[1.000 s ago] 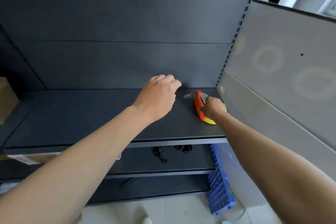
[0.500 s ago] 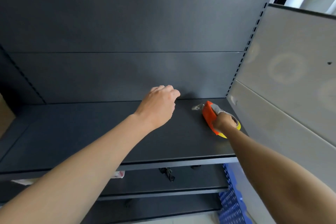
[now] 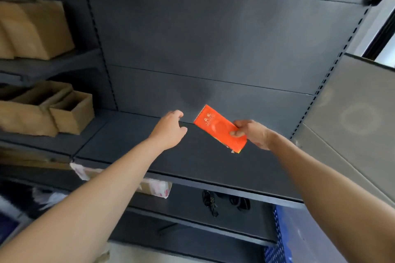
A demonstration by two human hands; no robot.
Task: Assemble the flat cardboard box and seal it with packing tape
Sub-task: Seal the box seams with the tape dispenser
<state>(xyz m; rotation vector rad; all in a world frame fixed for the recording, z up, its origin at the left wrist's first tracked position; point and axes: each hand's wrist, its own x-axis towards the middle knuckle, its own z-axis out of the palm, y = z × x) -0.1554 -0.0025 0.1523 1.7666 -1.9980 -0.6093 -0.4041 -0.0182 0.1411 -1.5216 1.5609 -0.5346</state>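
Head view: I see my right hand (image 3: 254, 133) pinching the lower end of a flat orange box (image 3: 220, 128), thumb on its face, held above the dark shelf (image 3: 132, 141). My left hand (image 3: 168, 129) hovers alongside, fingers loosely spread, holding nothing.

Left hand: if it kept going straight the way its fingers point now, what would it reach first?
Most likely the dark back panel of the shelving. The left hand is open and empty, fingers aimed forward and up over the shelf; nothing shows between them and the panel, though depth is hard to judge.
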